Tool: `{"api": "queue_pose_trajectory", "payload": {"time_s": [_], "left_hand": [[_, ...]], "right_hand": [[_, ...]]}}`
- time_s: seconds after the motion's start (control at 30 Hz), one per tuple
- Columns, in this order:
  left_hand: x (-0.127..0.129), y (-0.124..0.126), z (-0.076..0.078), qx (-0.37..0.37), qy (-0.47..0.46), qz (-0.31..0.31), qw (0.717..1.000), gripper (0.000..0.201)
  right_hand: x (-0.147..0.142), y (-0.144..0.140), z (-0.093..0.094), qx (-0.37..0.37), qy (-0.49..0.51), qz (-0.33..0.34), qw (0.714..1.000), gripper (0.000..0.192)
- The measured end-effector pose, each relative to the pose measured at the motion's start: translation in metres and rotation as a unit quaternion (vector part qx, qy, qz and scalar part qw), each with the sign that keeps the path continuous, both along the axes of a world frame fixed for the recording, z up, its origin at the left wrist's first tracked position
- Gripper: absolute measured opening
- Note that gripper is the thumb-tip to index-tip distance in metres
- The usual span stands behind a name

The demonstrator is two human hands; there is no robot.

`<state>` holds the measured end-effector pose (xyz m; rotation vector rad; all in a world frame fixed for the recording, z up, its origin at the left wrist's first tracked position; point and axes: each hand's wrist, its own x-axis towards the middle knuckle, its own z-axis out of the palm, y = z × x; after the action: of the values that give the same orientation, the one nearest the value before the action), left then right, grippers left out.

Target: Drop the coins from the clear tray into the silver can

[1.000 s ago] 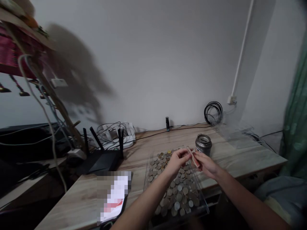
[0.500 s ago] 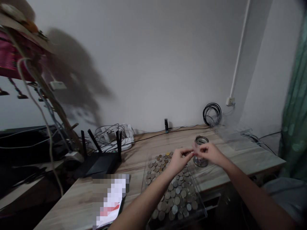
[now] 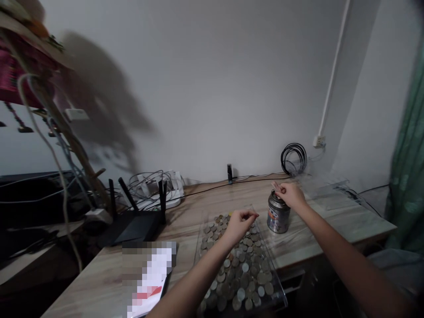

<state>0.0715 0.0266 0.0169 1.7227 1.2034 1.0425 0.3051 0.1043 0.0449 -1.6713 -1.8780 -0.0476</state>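
My right hand [image 3: 290,194] pinches a small folded pinkish slip, which looks like a banknote [image 3: 274,186], right at the top of a metal coin tin [image 3: 278,217]. The tin stands upright with a printed label, and its lid is partly hidden behind my fingers. My left hand [image 3: 241,224] hovers over the far part of a clear tray [image 3: 281,289], its fingers curled together and nothing visible in them. Inside the tray lie many loose coins [image 3: 245,267], mostly silver with a few golden ones; my left forearm covers some of them.
A black router [image 3: 135,227] with antennas and a white power strip with tangled cables [image 3: 159,190] are at the left. White papers [image 3: 152,282] lie nearer me. By the wall are a small dark bottle [image 3: 229,173], coiled black cable [image 3: 293,159] and a clear plastic box [image 3: 326,190].
My hands have moved apart. The right went up to the tin's top with the banknote; the left let go of it and drew back lower left over the coins.
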Motion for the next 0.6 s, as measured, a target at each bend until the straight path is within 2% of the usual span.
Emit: {"api": "queue_pose_trajectory", "payload": {"time_s": [0.13, 0.27, 0.4, 0.47, 0.53, 0.6], "left_hand": [[0.006, 0.006, 0.0, -0.006, 0.003, -0.008, 1.0, 0.03], [0.021, 0.019, 0.005, 0.02, 0.028, -0.015, 0.999, 0.028], [0.042, 0.043, 0.021, 0.132, 0.068, 0.011, 0.989, 0.026], [0.055, 0.057, 0.033, 0.211, 0.082, 0.031, 0.974, 0.033], [0.068, 0.071, 0.044, 0.269, 0.093, 0.016, 0.959, 0.045], [0.079, 0.083, 0.055, 0.276, 0.102, -0.021, 0.955, 0.048]], "right_hand": [[0.004, 0.004, 0.007, -0.022, -0.073, 0.012, 0.997, 0.015], [-0.001, 0.006, 0.013, -0.027, -0.096, 0.018, 0.995, 0.015], [-0.011, 0.004, 0.019, -0.03, -0.114, 0.024, 0.993, 0.019], [-0.013, 0.006, 0.021, -0.042, -0.119, 0.034, 0.991, 0.019], [-0.013, 0.009, 0.022, -0.057, -0.12, 0.041, 0.99, 0.02], [-0.012, 0.013, 0.022, -0.066, -0.119, 0.041, 0.99, 0.023]]}}
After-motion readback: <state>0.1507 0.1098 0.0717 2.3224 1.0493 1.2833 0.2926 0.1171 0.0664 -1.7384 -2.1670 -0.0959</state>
